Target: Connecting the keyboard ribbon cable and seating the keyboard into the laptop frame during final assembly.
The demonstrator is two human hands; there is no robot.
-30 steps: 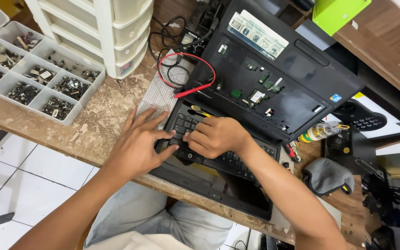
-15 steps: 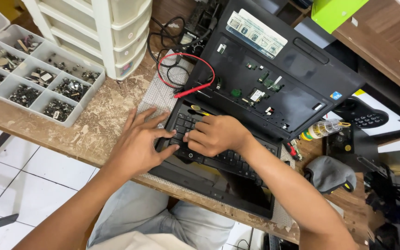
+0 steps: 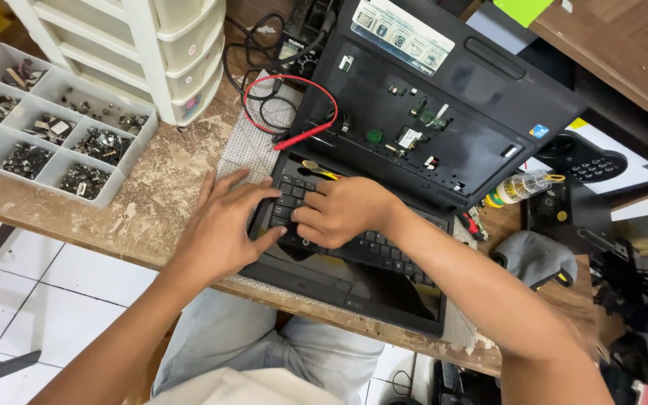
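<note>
Nearest me, my left hand lies flat and spread on the near-left corner of the black keyboard, thumb hooked at its edge, pinning it rather than gripping; it encloses nothing. My right hand sits beside it, fingers curled down onto the upper key rows, pressing, holding nothing that I can see. The keyboard rests in the open laptop base, which lies on a white mat on the worn wooden bench, likely to keep it from sliding. Beyond, a red test lead loops onto the chassis. Far left, a grey parts tray holds sorted screws within reach.
</note>
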